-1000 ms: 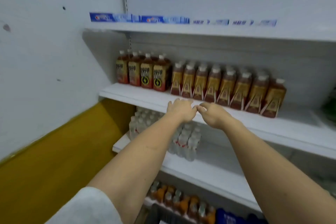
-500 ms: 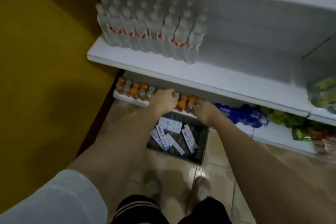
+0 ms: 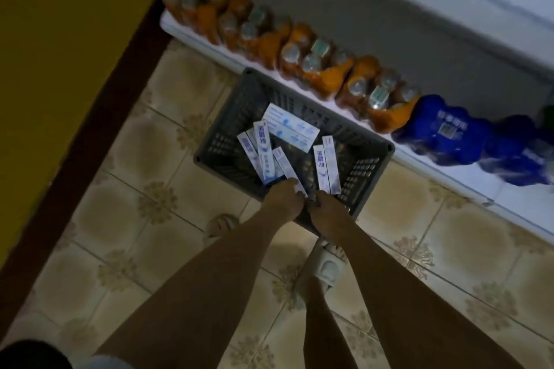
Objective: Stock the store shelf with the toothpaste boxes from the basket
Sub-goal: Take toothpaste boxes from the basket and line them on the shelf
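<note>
Left hand (image 3: 283, 199) on upright-leaning toothpaste box (image 3: 287, 169), basket (image 3: 221, 126).

one view only, from the person's head, tipped steeply down, almost straight at the tiled floor (image 3: 126, 189). it looks along both forearms to the dark basket (image 3: 364, 172) at mid-frame, fairly near. the bottom shelf (image 3: 467, 189) crosses the top right on a slant.

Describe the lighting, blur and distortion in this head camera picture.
Head view: dim and murky, darkest at the corners; the white toothpaste boxes in the basket stand out, print unreadable; orange bottles soft; both hands dark; wide-angle lens bends the shelf edge.
</note>
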